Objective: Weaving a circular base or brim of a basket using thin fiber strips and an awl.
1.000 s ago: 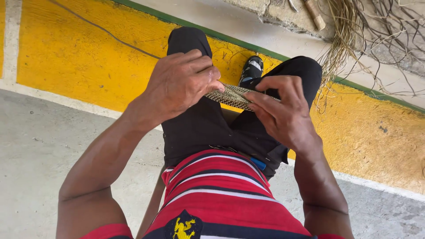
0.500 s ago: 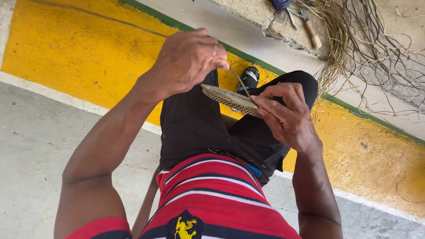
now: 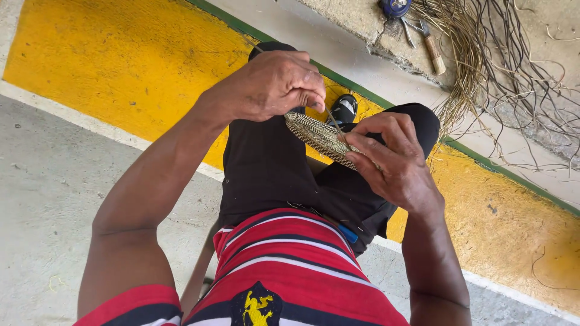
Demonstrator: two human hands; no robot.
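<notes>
In the head view, a small flat woven disc [image 3: 319,137] of pale fibre is held edge-on above the lap, over the black trousers [image 3: 266,169], roughly midway between the knees. Its far edge is pinched by the left hand [image 3: 272,84], whose fingers are curled closed around the rim and around what appears to be a thin strand [image 3: 334,121] rising from the weave. Its near edge is gripped by the right hand [image 3: 396,160], with the thumb laid on top and the fingers folded beneath.

The disc is judged to be partly made: several tight coiled rows are finished, while it is small and a loose strand is being worked at its rim, so more rows seem to be left. A large bundle of unused fibres [image 3: 483,66] is spread on the concrete ledge [image 3: 356,24] at the top right, near a wooden-handled tool [image 3: 432,53] and metal pliers [image 3: 411,31].

Much of the disc's underside and the right fingertips are hidden. A blue object [image 3: 394,7] is cut off by the top edge. Whether the strand is a needle or fibre cannot be told. A black shoe [image 3: 343,110] shows beyond the disc, on the yellow painted band [image 3: 121,66].
</notes>
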